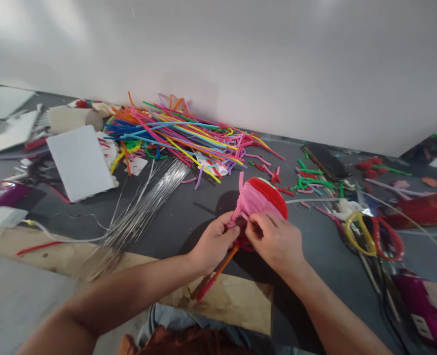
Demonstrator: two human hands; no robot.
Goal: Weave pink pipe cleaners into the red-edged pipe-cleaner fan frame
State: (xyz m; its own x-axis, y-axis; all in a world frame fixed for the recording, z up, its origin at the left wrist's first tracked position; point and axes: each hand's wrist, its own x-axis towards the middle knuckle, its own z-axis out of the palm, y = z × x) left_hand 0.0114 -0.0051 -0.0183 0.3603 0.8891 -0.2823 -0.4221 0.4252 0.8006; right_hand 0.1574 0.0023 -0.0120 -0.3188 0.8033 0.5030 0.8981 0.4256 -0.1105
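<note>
Both my hands meet around a pink and red craft piece [259, 199] that appears to be wound from pipe cleaners. Its front is a pink wrapped surface, and a red rounded edge shows at the upper right. My left hand [213, 244] pinches a pink twisted end at the piece's left side. On the lower right, my right hand [275, 241] has its fingers closed at a short pink pipe cleaner end [243, 215]. Below the hands, an orange and red pipe cleaner stem [216, 273] slants down to the left. The right fingertips are partly hidden.
A heap of colourful pipe cleaners [181, 133] lies against the wall. Thin metal wires [144, 212] are bundled at left, beside a white board [80, 165]. Scissors with yellow and red handles [374, 236] and a dark phone-like object [324, 160] lie at right. Brown paper [240, 301] covers the front edge.
</note>
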